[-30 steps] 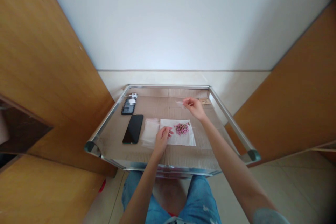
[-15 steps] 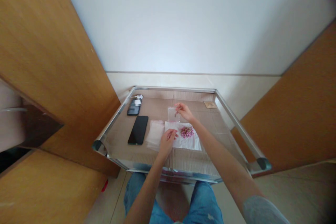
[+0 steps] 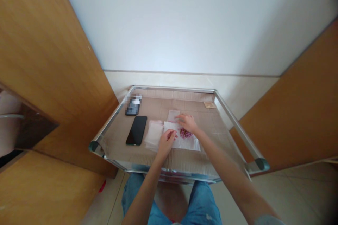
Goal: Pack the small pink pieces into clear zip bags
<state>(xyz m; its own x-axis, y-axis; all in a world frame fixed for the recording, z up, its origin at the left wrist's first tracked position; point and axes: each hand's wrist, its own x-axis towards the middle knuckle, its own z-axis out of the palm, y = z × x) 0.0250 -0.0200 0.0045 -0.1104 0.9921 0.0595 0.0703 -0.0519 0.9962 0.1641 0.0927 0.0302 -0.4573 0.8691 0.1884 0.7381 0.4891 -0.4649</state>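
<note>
The **left hand (image 3: 167,144)** sits at the near left of the paper, its fingers curled and close together. The **fingertips (image 3: 173,134)** rest on a raised, folded-looking part of a **white paper napkin (image 3: 188,144)**. Whether they are pinching it is too small to tell. The **right hand (image 3: 188,123)** is just to the far right of the left hand, its fingers stretched toward the left and loosely together, over the far edge of the napkin. Any grip is unclear, though it sits right beside a **clear plastic bag (image 3: 173,115)** that lies flat at the napkin's far edge.

A **heap of small pink balls (image 3: 185,133)** lies on the napkin, directly below the right hand and partly hidden by it. To the left of the napkin lies a **stack of clear plastic bags (image 3: 154,135)**, then a **black phone (image 3: 136,130)**. Farther left, near the far edge, is a **blurred dark object (image 3: 132,107)**. A **small brown card (image 3: 210,104)** lies in the far right corner. All of this rests on **cardboard (image 3: 185,158)** inside a **metal-framed tray (image 3: 174,89)**, with **blue jeans (image 3: 200,207)** showing below its near edge.
</note>
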